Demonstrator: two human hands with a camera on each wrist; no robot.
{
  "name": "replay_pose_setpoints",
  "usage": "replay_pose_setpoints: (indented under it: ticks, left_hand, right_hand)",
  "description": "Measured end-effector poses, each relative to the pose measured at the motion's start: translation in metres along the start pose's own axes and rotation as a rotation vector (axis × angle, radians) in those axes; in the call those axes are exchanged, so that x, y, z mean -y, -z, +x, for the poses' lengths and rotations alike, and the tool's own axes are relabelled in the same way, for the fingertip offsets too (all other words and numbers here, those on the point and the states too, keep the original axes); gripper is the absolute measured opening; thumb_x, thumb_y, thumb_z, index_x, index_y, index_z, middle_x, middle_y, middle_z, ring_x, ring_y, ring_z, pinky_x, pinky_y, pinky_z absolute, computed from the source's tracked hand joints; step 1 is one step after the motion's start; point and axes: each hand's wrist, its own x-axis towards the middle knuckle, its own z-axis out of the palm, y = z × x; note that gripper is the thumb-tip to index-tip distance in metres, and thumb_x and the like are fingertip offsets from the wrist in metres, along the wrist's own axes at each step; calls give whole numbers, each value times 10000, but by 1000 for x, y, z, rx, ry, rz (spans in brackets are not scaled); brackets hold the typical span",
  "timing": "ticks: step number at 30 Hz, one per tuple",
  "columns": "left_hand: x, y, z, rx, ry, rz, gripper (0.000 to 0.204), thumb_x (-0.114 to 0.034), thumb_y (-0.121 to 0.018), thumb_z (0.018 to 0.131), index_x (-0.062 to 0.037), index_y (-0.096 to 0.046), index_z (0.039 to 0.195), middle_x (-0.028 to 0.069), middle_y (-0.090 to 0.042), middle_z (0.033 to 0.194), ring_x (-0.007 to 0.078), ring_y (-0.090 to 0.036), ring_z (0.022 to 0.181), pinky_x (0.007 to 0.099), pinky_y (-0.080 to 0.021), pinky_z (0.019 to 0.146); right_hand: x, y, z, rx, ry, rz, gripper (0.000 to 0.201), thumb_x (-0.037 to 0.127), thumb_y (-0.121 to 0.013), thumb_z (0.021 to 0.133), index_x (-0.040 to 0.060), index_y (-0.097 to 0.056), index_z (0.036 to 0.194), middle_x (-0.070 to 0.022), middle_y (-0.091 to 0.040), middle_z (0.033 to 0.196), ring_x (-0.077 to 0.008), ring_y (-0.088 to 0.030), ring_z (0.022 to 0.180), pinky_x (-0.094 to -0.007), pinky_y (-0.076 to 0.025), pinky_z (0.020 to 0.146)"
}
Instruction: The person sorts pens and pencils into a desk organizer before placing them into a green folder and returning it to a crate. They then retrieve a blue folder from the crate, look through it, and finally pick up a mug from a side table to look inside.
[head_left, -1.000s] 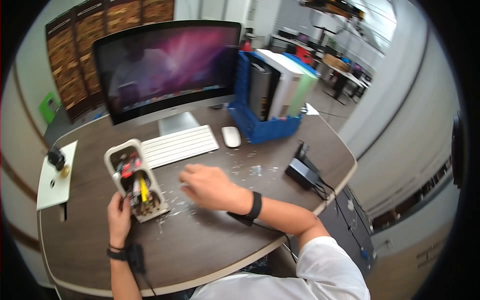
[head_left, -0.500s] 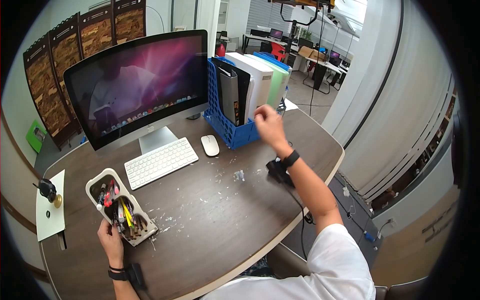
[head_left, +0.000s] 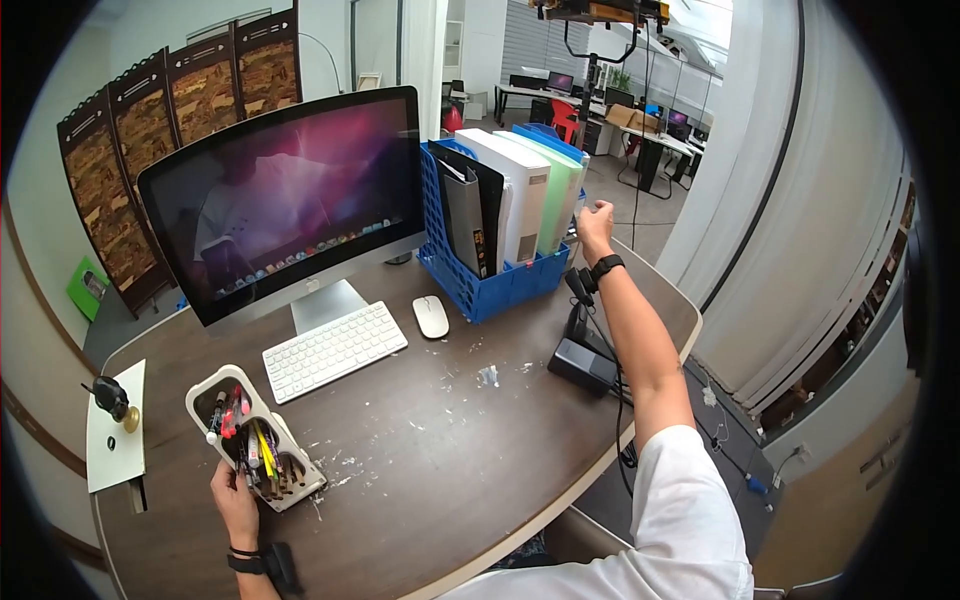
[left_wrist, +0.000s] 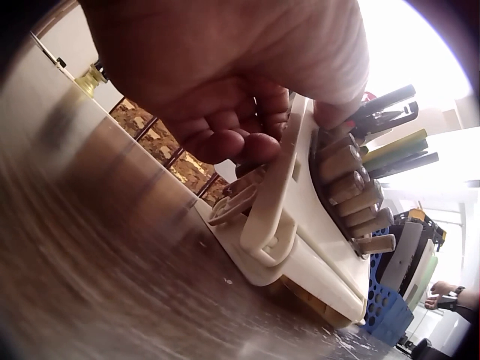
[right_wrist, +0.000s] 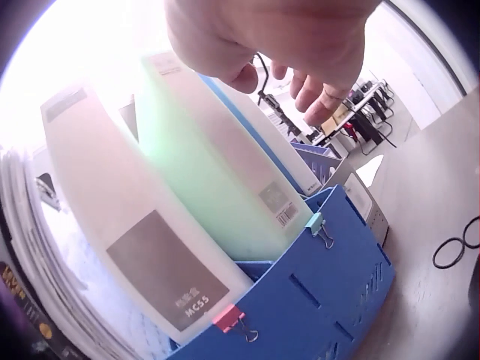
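Observation:
A cream pen organizer (head_left: pixel 284 434) full of pens stands at the desk's left, held by my left hand (head_left: pixel 236 508) at its near-left side. In the left wrist view, my left hand (left_wrist: pixel 240 60) has its thumb at the inside of the organizer's wall (left_wrist: pixel 300 202) and its fingers curled outside. Beside the right end of the blue file rack (head_left: pixel 515 289), my right hand (head_left: pixel 597 226) is raised. The right wrist view shows the right hand (right_wrist: pixel 277 37) above the rack (right_wrist: pixel 300 289), fingers loosely bent, with nothing visible in them.
A monitor (head_left: pixel 290 210), keyboard (head_left: pixel 335 350) and mouse (head_left: pixel 431 317) stand on the desk (head_left: pixel 420 490). White scraps (head_left: pixel 488 376) lie on its middle. A black adapter (head_left: pixel 582 366) with cables sits below the right forearm. A white board (head_left: pixel 118 440) lies far left.
My right hand has moved from over the scraps, past the front of the file rack, to its right end. My left hand has stayed on the organizer. The head view has shifted.

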Motion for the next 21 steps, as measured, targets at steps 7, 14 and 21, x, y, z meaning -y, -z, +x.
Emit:
replay_pose_setpoints:
  ticks: [7, 14, 21]
  left_hand:
    - [0, -2, -3, -5, -6, 9, 219, 1, -532, 1038, 108, -653, 1186, 78, -699, 1017, 132, -604, 947, 303, -501, 894]
    - [-12, -6, -5, -64, 76, -18, 223, -15, -525, 1047, 114, -649, 1180, 88, -698, 1013, 131, -600, 942, 305, -501, 891]
    - [-10, -6, -3, -27, 21, -29, 226, 3, -530, 1011, 116, -645, 1170, 94, -704, 985, 145, -606, 914, 318, -509, 870]
  right_hand:
    - [52, 9, -66, -89, 426, 66, 251, 35, -582, 951, 9, -580, 1201, -150, -631, 1010, -301, -654, 934, -440, -544, 848]
    - [116, 9, -98, 57, 800, -132, 524, 112, -662, 965, 182, -585, 1478, -180, -547, 1300, -334, -639, 1099, -472, -548, 951]
    - [133, 3, -121, -160, 984, -354, 478, 138, -690, 942, 94, -629, 1414, -206, -500, 1492, -392, -551, 1295, -449, -438, 1088]
